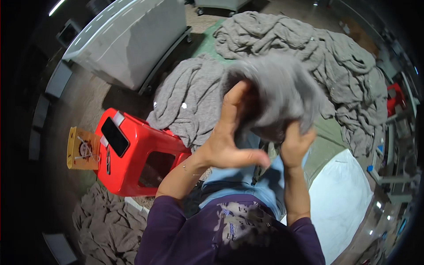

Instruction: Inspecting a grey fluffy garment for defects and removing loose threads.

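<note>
- The left hand (229, 141) is open, with the fingers spread and the palm against the near side of a grey cloth (276, 97); the thumb points to the right under the cloth.
- The right hand (297, 143) is clenched on the lower edge of the same cloth, so the cloth hangs in the air between both hands, in front of the chest.
- The cloth looks blurred, so I judge that it is in motion, maybe in a shake or a turn. Which edge is which I cannot tell.
- To do this step well, I think the right hand should hold its edge firmly while the left hand slides along the cloth to find a corner, not a handful of the middle.
- It is better to keep the cloth high, above the big grey pile (318, 53) on the floor, so it does not catch on other pieces.
- A red stool (141, 154) stands just beside the left arm, with a black phone (115, 137) on top; a wide swing to the left can hit it.
- More grey cloths (106, 225) lie on the floor at the lower left, and a white sheet (340, 194) lies at the right.
</note>
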`<state>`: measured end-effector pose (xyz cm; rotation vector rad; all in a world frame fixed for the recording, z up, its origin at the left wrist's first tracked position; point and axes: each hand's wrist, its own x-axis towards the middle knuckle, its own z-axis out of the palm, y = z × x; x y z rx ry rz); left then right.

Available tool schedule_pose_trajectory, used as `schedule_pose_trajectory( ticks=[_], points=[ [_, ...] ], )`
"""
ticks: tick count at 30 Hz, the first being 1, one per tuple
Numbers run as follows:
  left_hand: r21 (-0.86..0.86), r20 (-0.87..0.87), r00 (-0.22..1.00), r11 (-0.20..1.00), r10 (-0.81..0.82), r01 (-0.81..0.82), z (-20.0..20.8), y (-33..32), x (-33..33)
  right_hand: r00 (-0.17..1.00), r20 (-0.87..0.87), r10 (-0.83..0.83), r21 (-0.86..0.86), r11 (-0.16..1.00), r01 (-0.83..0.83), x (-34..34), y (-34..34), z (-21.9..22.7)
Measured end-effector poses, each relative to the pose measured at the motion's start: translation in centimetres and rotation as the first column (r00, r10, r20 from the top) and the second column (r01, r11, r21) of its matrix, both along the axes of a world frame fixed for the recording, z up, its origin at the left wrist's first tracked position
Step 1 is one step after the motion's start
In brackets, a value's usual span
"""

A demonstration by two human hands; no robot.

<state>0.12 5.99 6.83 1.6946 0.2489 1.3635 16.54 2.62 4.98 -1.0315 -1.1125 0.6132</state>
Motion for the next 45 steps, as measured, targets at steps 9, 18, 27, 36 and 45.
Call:
schedule_pose_trajectory(
  ticks=[9, 18, 27, 36, 45],
  points=[
    [-0.216, -0.372, 0.84, 0.843, 0.395, -0.492, -12.6, 0.3, 1.5, 0.963, -0.258, 0.071, 0.259, 0.966, -0.002, 2.3, -2.3, 7.3],
    [-0.462, 0.039, 0.942, 0.83, -0.333, 0.313, 13.9, 0.8, -7.7, 0.852, 0.07, -0.519, 0.234, 0.839, 0.491, 10.9, -7.4, 12.7],
    [0.439, -0.787, 0.446, 0.895, 0.426, -0.078, -14.8, 0.8, -1.4, 0.553, 0.806, -0.211, -0.405, 0.484, 0.776, 18.0, -15.3, -6.6],
    [0.306, -0.755, 0.448, 0.861, 0.479, -0.406, -17.2, -4.0, -1.7, 0.751, 0.65, -0.117, -0.548, 0.612, 0.57, 20.1, -17.8, -23.0],
    [-0.532, -0.64, 0.766, 0.752, -0.057, -0.389, -17.4, -1.2, -1.3, 0.975, -0.099, -0.198, -0.908, 0.418, -0.007, 20.5, -11.5, -23.9]
  ],
)
